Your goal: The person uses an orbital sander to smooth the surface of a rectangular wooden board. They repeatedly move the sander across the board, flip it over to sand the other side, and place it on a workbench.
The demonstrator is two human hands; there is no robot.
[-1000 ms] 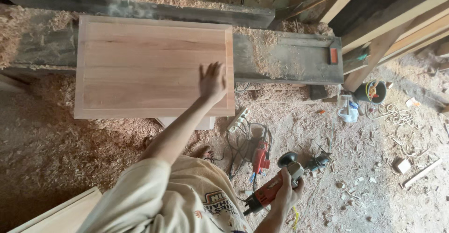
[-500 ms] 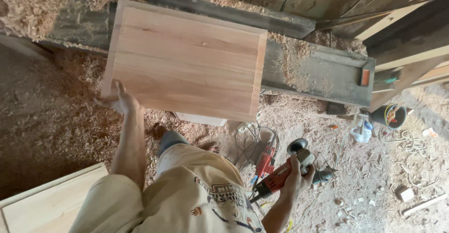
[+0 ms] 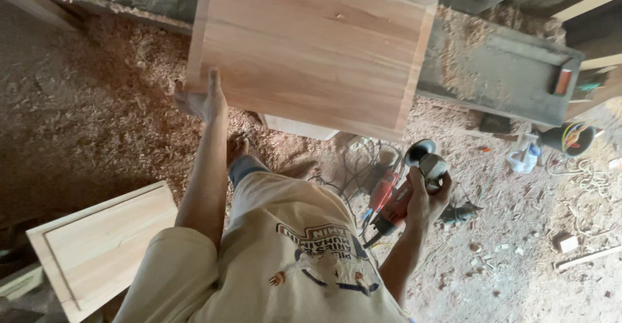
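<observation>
A large light wooden panel [image 3: 317, 44] lies across a dark workbench [image 3: 512, 77]. My left hand [image 3: 202, 97] grips the panel's near left corner, fingers reaching onto its top face. My right hand [image 3: 424, 196] hangs lower at the right and holds a red angle grinder [image 3: 405, 196], its round disc end pointing up toward the panel's near edge. The grinder is clear of the wood.
A second framed wooden panel [image 3: 97, 245] lies at lower left. Sawdust covers the floor. Another red power tool and tangled cords [image 3: 372, 167] lie under the panel's edge. A small bucket [image 3: 570, 138], plastic bag [image 3: 523, 158] and scrap wood sit at right.
My left hand has slid from the panel's right part to its near left corner and taken hold there. The view has shifted left and closer. The grinder stays in my right hand.
</observation>
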